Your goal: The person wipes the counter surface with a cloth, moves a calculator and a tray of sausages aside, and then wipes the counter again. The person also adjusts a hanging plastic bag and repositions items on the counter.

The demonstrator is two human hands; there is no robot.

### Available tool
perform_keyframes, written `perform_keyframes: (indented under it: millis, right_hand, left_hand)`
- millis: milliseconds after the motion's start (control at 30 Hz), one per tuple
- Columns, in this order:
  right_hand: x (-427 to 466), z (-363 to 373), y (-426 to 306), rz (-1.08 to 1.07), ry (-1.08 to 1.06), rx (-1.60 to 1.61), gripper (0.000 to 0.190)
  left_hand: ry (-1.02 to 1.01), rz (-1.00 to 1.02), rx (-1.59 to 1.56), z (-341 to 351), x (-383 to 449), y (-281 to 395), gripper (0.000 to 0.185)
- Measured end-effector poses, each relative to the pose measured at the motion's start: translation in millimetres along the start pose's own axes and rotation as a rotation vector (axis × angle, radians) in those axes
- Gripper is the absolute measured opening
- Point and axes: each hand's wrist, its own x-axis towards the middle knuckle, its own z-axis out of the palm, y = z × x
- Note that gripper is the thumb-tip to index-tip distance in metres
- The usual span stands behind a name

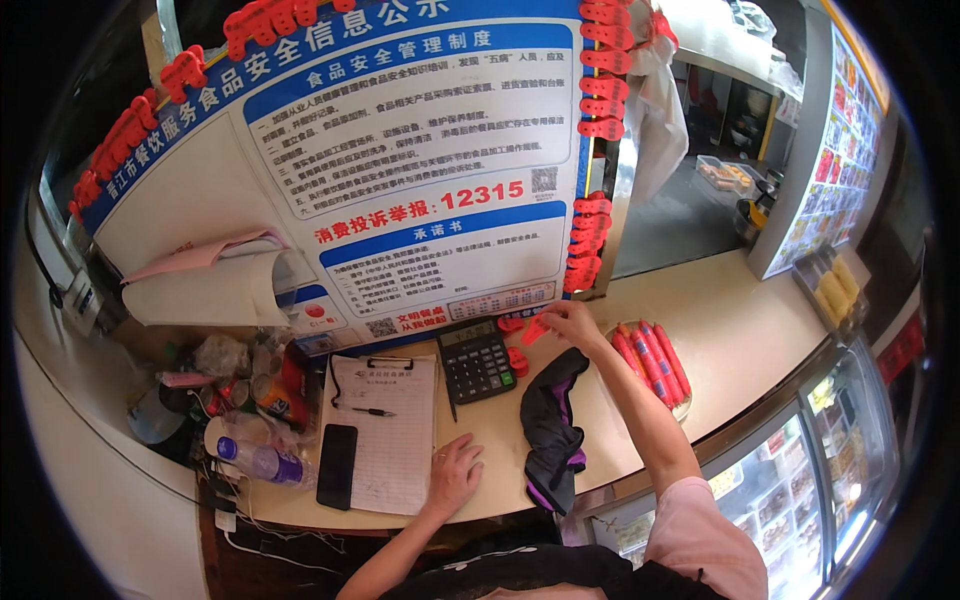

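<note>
My left hand [454, 471] lies palm down on the counter with nothing in it, just right of a clipboard with a ruled paper form [395, 457]. A black smartphone [337, 466] and a black pen [373, 411] lie on the form. At the counter's back, my right hand [573, 321] pinches a red plastic tag [535, 329] near the bottom edge of a large printed notice board [420, 180]. Two more red tags lie close by, one of them [517, 361] against a desk calculator [475, 363]. A dark cloth with purple lining [553, 431] sits below my right forearm.
Red tags [602, 82] line the board's edges. A plate of red-wrapped sausages [652, 360] stands right of my forearm. A plastic bottle [262, 459] and drink cans [271, 394] crowd the left side. A lit display fridge [780, 457] stands at lower right.
</note>
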Motion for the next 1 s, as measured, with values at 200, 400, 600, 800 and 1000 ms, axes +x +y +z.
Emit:
perform_keyframes:
  millis: [200, 400, 600, 800, 1000]
  right_hand:
    - [-8.7, 12.2, -47.4, -0.079, -0.205, -0.086, 0.014]
    - [-71.3, 77.8, -138.4, -0.554, -0.5, -0.448, 0.016]
    - [-70.7, 98.4, -204.6, -0.624, -0.569, -0.585, 0.032]
    - [-43.6, 118.1, -290.6, -0.696, -0.715, -0.912, 0.035]
    - [33.9, 111.2, -462.6, -1.109, -0.043, -0.919, 0.028]
  left_hand:
    - [0.105, -0.072, -0.244, 5.8, 5.6, -9.5, 0.022]
    - [0.142, -0.235, -1.332, -36.4, 59.9, 41.9, 0.03]
    - [0.193, -0.196, -1.013, -101.6, 66.4, 29.5, 0.027]
    - [0.365, -0.044, -0.898, -150.0, 71.8, 24.0, 0.035]
    - [0.302, -0.264, -0.731, -173.0, 0.1, -4.0, 0.03]
